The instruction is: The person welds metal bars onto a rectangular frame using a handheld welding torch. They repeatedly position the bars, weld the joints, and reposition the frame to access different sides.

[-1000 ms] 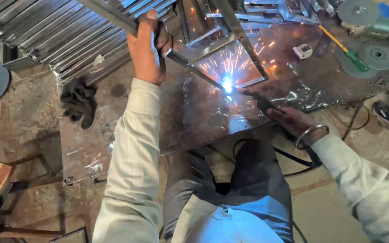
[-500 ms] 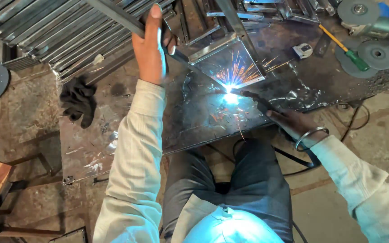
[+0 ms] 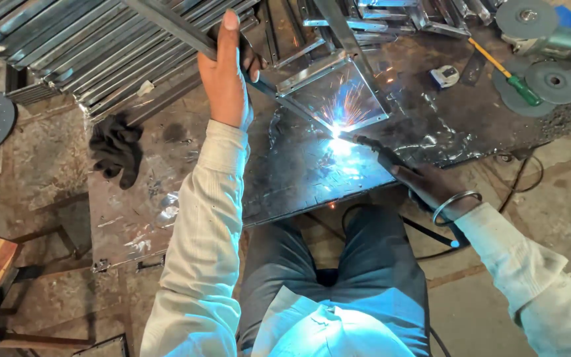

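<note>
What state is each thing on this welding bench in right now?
Left hand: gripping the metal bar.
Right hand: holding the welding torch.
Weld spot: lit, throwing sparks.
Black glove: lying unworn.
Screwdriver: lying flat, untouched.
Grinding discs: lying flat.

sleeves: cream, long | trousers: grey | bangle: metal

Metal welding workshop, stacked steel frames, scorched steel worktable, grinding discs, welding sparks
</note>
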